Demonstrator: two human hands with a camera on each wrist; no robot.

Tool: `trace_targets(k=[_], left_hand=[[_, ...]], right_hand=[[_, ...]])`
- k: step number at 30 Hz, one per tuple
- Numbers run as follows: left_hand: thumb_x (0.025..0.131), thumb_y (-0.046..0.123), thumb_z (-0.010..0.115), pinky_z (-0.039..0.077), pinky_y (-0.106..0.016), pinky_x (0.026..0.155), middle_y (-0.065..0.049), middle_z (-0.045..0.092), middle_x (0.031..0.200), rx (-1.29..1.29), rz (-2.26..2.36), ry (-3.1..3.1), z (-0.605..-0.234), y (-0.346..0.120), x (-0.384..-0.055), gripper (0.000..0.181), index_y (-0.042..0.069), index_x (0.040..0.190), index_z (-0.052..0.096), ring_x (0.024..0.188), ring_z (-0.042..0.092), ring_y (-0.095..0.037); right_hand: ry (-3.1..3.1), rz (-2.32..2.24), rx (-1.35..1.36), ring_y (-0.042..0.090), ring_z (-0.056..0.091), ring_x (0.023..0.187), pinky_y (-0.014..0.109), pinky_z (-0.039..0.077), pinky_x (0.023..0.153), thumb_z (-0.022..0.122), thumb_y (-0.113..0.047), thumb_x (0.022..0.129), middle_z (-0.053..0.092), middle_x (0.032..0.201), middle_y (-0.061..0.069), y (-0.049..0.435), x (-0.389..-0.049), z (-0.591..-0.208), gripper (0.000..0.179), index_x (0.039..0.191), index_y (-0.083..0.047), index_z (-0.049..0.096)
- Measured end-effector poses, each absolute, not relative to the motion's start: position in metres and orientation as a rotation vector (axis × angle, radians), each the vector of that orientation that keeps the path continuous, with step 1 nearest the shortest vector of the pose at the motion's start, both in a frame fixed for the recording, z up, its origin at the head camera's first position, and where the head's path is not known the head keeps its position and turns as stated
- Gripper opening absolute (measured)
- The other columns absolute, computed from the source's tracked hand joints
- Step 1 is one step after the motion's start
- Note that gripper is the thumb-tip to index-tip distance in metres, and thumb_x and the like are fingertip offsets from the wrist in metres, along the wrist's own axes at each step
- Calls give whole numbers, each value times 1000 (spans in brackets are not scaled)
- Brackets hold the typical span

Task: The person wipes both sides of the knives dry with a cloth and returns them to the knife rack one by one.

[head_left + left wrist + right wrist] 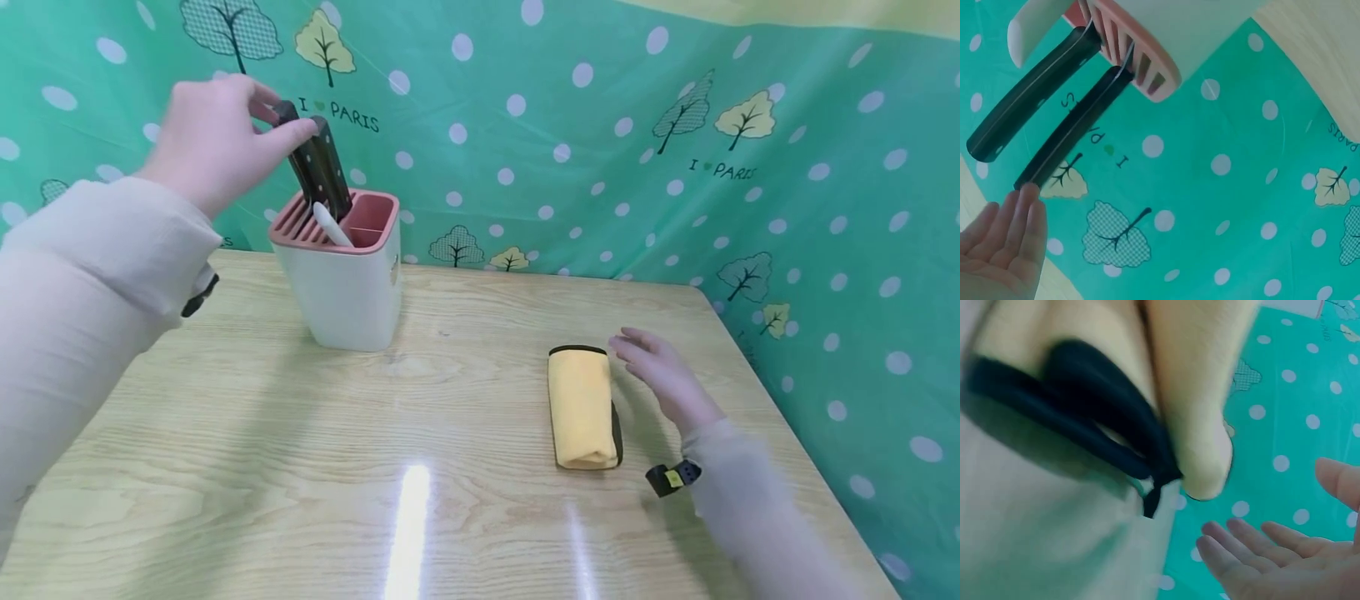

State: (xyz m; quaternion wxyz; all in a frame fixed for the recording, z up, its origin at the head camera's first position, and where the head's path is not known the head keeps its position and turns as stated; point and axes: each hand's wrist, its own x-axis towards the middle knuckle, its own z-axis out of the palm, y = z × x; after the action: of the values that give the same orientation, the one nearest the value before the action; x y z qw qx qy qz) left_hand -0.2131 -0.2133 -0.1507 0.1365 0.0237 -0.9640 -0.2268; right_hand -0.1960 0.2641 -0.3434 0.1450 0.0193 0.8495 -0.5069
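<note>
In the head view a white knife holder [341,292] with a pink slotted top stands at the back left. Two knives with black handles [330,171] stick up from its slots, and a white handle [328,222] leans out beside them. My left hand [217,142] is at the handle ends; in the left wrist view its nearly straight fingertips meet the end of one black handle [1075,125]. A folded yellow towel [581,404] with dark edging lies at the right. My right hand [667,375] hovers just right of it, fingers extended and holding nothing.
The wooden table [480,333] ends at the back and right against a green dotted curtain [525,167]. Black bands [673,477] sit on the wrists, over white sleeves.
</note>
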Motion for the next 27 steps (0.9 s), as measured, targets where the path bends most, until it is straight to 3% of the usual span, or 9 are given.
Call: trace_targets(k=[5, 12, 16, 22, 25, 27], left_hand=[[97, 58, 41, 42, -60, 100, -19, 45, 151, 104, -682, -2764, -153, -219, -205, 76, 4, 150, 36, 130, 52, -42], [98, 59, 37, 38, -62, 105, -27, 47, 146, 107, -672, -2752, -170, -230, -193, 78, 1, 151, 35, 132, 47, -47], [98, 62, 37, 35, -65, 105, -28, 41, 149, 119, -638, -2765, -190, -238, -180, 83, 0, 152, 29, 131, 44, -51], [96, 66, 35, 35, -70, 100, -37, 40, 145, 168, -560, -2785, -231, -238, -160, 93, -8, 151, 25, 124, 42, -59], [96, 67, 36, 36, -72, 95, -42, 42, 139, 172, -516, -2810, -254, -235, -152, 97, -12, 149, 25, 116, 44, -62], [96, 67, 38, 35, -72, 97, -43, 39, 139, 147, -489, -2818, -268, -231, -146, 98, -15, 148, 24, 120, 40, -63]], right_hand=[[2557, -1418, 41, 42, 18, 150, 57, 18, 120, 47, -54, 99, 16, 164, 19, 266, -208, -325, 85, 159, -9, 6], [2906, -1166, -33, 46, 20, 148, 65, 23, 114, 43, -63, 97, 15, 164, 19, 267, -217, -298, 89, 159, -10, 8], [3086, -963, -75, 47, 19, 147, 65, 21, 115, 42, -66, 95, 12, 165, 19, 264, -218, -290, 91, 159, -11, 7], [3263, -698, -221, 39, 4, 153, 65, 11, 118, 45, -69, 93, 9, 166, 15, 253, -215, -291, 96, 159, -9, 9], [3305, -591, -253, 42, 4, 152, 67, 9, 116, 45, -74, 90, 11, 166, 15, 248, -213, -296, 101, 159, -9, 10], [3315, -519, -250, 45, 3, 151, 68, 7, 116, 45, -78, 87, 11, 166, 16, 245, -211, -299, 106, 159, -9, 9]])
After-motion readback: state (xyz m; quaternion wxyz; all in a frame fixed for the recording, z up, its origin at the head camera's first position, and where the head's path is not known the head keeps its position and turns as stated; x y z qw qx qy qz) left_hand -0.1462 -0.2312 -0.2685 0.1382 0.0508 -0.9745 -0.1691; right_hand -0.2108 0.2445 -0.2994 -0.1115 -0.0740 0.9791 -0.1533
